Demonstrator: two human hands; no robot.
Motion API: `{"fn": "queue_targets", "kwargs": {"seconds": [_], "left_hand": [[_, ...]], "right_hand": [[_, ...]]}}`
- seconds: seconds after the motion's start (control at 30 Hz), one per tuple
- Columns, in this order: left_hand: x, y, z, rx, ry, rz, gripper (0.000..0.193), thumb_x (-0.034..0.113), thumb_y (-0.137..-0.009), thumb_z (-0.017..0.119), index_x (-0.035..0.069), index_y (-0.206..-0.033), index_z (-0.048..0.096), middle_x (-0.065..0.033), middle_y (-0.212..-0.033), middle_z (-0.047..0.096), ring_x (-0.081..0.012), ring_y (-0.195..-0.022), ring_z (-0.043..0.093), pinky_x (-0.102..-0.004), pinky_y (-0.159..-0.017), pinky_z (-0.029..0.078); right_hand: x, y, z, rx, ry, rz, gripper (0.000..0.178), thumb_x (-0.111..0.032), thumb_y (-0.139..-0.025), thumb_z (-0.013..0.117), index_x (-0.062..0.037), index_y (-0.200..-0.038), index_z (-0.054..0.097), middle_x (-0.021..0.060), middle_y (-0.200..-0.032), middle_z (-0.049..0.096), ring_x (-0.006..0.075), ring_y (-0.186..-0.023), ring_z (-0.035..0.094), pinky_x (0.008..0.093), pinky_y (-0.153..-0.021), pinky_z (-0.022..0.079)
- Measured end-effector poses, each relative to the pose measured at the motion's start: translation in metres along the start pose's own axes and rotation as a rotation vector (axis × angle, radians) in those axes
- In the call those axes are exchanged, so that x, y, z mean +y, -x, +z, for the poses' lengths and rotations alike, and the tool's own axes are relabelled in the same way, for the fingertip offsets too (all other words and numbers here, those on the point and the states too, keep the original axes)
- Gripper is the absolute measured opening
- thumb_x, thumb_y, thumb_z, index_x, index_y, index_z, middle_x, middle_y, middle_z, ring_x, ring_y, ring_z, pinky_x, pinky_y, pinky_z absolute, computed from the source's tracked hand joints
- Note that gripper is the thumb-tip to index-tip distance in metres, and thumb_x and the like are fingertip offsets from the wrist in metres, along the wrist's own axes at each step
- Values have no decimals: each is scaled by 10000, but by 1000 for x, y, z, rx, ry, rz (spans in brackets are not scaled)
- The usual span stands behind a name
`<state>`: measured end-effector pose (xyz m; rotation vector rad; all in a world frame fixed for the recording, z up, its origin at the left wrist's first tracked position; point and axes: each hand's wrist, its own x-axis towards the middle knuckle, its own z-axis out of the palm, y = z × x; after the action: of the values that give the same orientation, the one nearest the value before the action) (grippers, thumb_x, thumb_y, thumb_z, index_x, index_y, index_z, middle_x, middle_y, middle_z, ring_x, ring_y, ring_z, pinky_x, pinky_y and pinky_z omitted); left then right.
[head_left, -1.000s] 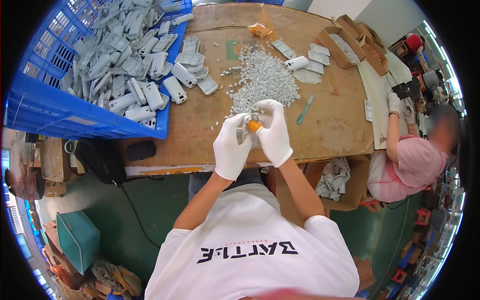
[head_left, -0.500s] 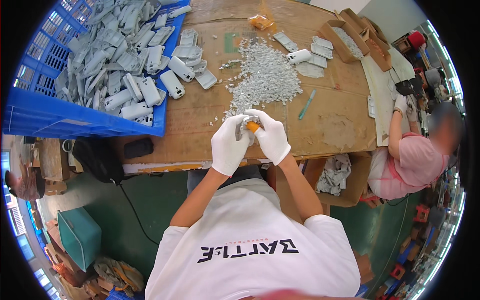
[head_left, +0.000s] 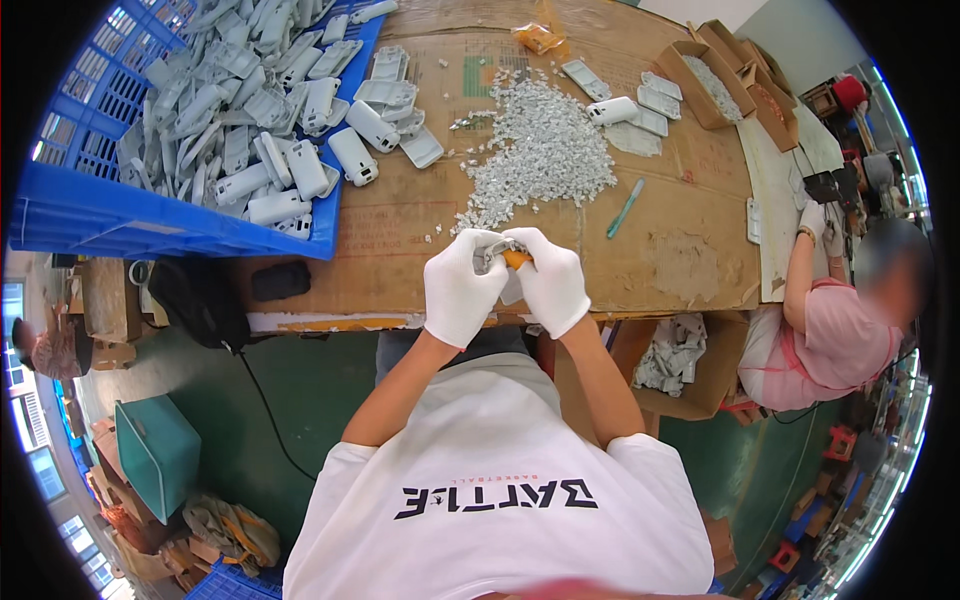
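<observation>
Both my hands wear white gloves and meet over the near edge of the cardboard-covered table. My left hand grips a small grey plastic part. My right hand is closed on a small orange-handled tool pressed against that part. Just beyond my hands lies a heap of small grey pieces. Much of the part is hidden by my fingers.
A blue crate full of grey plastic housings stands at the left, with several housings loose beside it. A teal tool lies right of the heap. Cardboard boxes sit far right. Another person in pink works at the right.
My hands have stayed together on the part and drawn slightly nearer to the table's front edge; the view has shifted a little.
</observation>
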<state>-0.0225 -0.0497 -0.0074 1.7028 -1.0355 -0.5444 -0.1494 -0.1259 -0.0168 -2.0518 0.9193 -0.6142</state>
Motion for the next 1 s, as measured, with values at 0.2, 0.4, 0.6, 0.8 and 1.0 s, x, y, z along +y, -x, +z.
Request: {"fn": "queue_targets", "kwargs": {"seconds": [0.2, 0.4, 0.6, 0.8, 1.0], "left_hand": [[0, -17, -16, -90, 0, 46, 217, -1, -823, 638, 30, -1032, 685, -125, -906, 725, -208, -799, 720, -302, -745, 552], [-1, -19, -9, -53, 37, -1, 219, -3, -838, 635, 6, -1052, 682, -96, -910, 727, -115, -819, 681, -271, -771, 535], [8, -17, -8, -56, 6, -25, 236, 9, -853, 642, 7, -1087, 670, -113, -961, 727, -147, -842, 694, -276, -786, 538], [22, -2, -11, -202, 156, -30, 379, -16, -861, 626, 22, -1237, 650, -150, -1110, 719, -192, -1004, 717, -298, -850, 549], [14, -2, -14, -144, 60, -83, 403, -13, -879, 617, -4, -1282, 619, -163, -1121, 721, -184, -1029, 711, -299, -878, 550]], "right_hand": [[2, 9, -10, 36, -541, 39, 445, 24, -922, 591, -19, -1361, 529, 130, -1284, 637, 223, -1136, 666, 339, -949, 532], [-5, 29, 15, 333, -8, -259, 600, 3, -759, 740, -56, -1316, 524, 145, -1381, 539, 316, -1180, 603, 395, -981, 515], [-3, 32, 19, 388, 431, -422, 612, -42, -672, 777, -109, -1243, 567, 128, -1359, 555, 323, -1096, 619, 404, -898, 528], [10, 31, 27, 374, 365, -338, 624, 3, -668, 744, -95, -1268, 599, 168, -1434, 519, 291, -1033, 664, 361, -815, 556], [-3, 29, 19, 376, 445, -395, 660, -63, -606, 783, -82, -1245, 622, 251, -1438, 502, 333, -985, 679, 361, -775, 567]]}}
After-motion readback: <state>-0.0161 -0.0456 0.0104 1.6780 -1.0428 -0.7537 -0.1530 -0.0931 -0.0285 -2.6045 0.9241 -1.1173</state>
